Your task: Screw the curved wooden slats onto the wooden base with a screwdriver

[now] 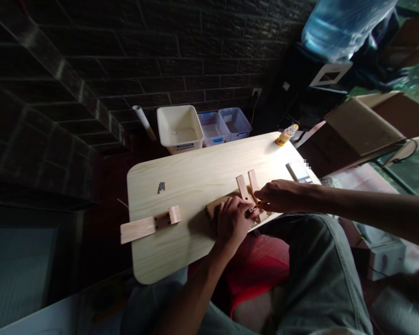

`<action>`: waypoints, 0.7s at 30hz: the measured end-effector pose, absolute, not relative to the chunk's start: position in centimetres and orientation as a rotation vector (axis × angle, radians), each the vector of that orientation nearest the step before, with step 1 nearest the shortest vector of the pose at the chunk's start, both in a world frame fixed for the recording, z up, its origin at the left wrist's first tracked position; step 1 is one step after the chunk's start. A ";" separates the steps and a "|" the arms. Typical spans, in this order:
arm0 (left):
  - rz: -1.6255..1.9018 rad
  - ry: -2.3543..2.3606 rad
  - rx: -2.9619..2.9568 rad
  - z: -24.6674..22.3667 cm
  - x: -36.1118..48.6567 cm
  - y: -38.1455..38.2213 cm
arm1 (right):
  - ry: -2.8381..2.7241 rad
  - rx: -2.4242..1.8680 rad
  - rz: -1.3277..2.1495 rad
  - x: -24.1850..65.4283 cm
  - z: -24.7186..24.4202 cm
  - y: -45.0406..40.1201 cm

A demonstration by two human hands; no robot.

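Note:
A wooden assembly (214, 204) lies near the table's front edge, with narrow wooden strips (242, 187) sticking out toward the back. My left hand (233, 216) is over it, fingers curled around its top and thumb side close to a small metal shaft. That shaft belongs to what looks like a screwdriver (261, 203) with an orange handle, closed inside my right hand (275, 195). Its tip is between the strips, beside my left fingertips; the exact contact point is hidden. Dark screws (161, 187) lie in a small pile at left on the table.
Another wooden piece (138, 230) with a block overhangs the left edge of the table (188, 172). A yellow-capped bottle (287, 135) and a flat phone-like object (298, 172) are at right. Behind stand a cream bin (180, 125) and clear bins (234, 123); cardboard boxes (366, 125) are at right.

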State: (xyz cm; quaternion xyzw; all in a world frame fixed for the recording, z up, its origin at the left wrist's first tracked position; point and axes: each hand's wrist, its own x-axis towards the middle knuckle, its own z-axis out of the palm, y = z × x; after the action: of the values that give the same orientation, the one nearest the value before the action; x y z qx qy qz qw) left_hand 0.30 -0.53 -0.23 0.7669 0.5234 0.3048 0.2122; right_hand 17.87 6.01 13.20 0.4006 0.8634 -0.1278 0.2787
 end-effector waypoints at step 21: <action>0.833 1.449 2.143 0.1 0.2 -0.5 | 2.371 1.107 -0.378 18.3 12.7 6.2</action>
State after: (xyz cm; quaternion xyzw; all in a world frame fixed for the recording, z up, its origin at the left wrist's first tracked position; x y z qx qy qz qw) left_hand 0.25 -0.46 0.12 0.7708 0.5213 0.2997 0.2105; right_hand 18.29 6.19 12.70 0.4057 0.8691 -0.1387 0.2466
